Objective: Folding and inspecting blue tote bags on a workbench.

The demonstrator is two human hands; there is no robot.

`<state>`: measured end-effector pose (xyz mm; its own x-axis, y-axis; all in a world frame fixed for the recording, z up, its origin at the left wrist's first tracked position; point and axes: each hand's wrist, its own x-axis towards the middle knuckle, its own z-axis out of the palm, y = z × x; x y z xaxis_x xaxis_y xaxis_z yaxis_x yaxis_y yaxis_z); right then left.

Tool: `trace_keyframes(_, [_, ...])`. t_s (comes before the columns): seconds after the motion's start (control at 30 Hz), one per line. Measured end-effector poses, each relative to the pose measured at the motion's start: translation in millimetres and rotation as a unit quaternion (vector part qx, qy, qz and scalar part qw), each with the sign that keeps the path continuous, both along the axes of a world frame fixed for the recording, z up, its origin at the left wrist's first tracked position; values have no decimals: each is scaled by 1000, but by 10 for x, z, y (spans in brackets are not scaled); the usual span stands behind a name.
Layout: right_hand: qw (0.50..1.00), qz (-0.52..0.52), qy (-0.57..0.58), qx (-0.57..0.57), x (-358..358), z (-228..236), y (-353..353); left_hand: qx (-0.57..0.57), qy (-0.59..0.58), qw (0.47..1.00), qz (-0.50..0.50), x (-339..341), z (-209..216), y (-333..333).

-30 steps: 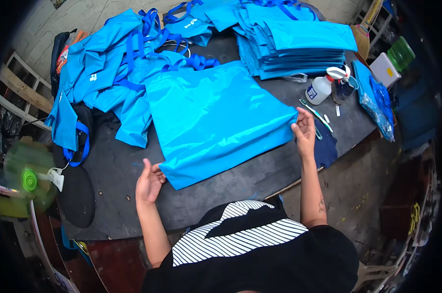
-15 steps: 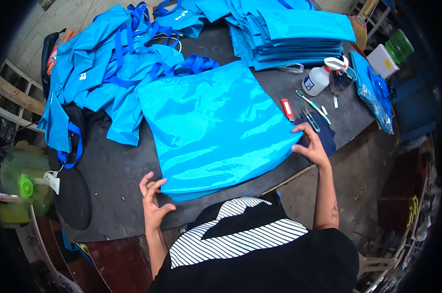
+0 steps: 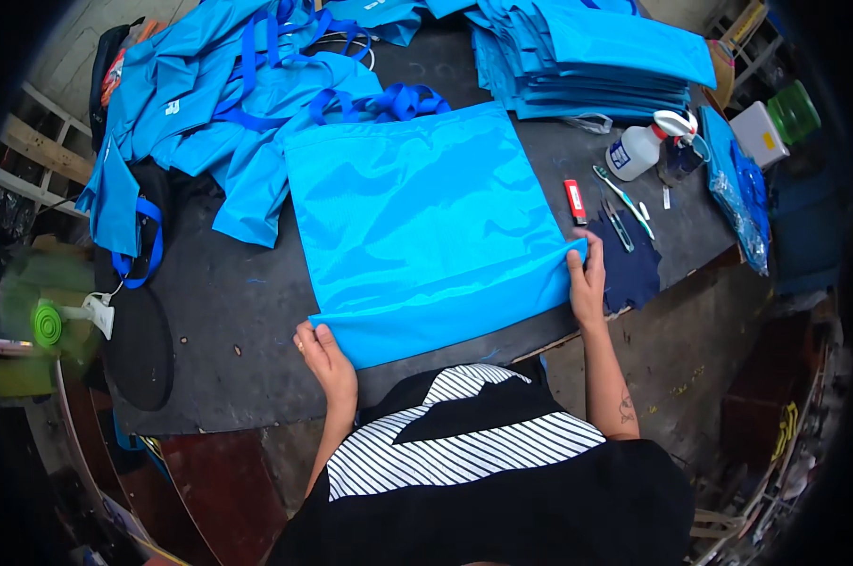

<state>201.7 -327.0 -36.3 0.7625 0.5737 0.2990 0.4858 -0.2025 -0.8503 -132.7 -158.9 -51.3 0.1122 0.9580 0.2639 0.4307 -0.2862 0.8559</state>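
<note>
A shiny light-blue bag [image 3: 417,208] lies flat on the dark table, its near edge folded up into a band across the front. My left hand [image 3: 330,366] pinches the near left corner of that fold, with the thumb on top. At the opposite end, my right hand [image 3: 587,283] grips the right corner between thumb and fingers. Just beyond the right hand are a red lighter [image 3: 575,202], thread snips [image 3: 619,229] on a navy cloth [image 3: 634,275], and a toothbrush [image 3: 624,201].
Loose blue bags with straps [image 3: 247,123] cover the far left of the table [image 3: 228,377]. A stack of folded blue bags [image 3: 615,57] stands at the far right, near a spray bottle [image 3: 637,151]. A green fan [image 3: 47,323] is at the left edge.
Both hands have closed on the bag's near corners. The near edge has been turned up into a fold. The whole view has shifted slightly.
</note>
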Motion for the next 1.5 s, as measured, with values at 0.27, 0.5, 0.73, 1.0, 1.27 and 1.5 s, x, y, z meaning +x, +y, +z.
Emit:
trace_keyframes(0.27, [930,-71,-287,-217,11,-183,-85,-15,188,982,-5,28,103,-24])
trace_keyframes(0.5, [906,-70,-304,-288,-173,209,43,199,271,941,-31,42,403,-109])
trace_keyframes(0.73, [881,214,-317,-280,-1029,168,275,330,371,841,-216,208,448,-231])
trace_keyframes(1.0, [881,59,-344,-319,-477,-58,476,166,391,838,-343,400,88,-119])
trace_keyframes(1.27, [891,263,-364,-72,286,497,2004,185,382,837,-346,387,89,-117])
trace_keyframes(1.5, [871,272,-247,-326,436,308,3348,170,386,834,-356,382,81,-97])
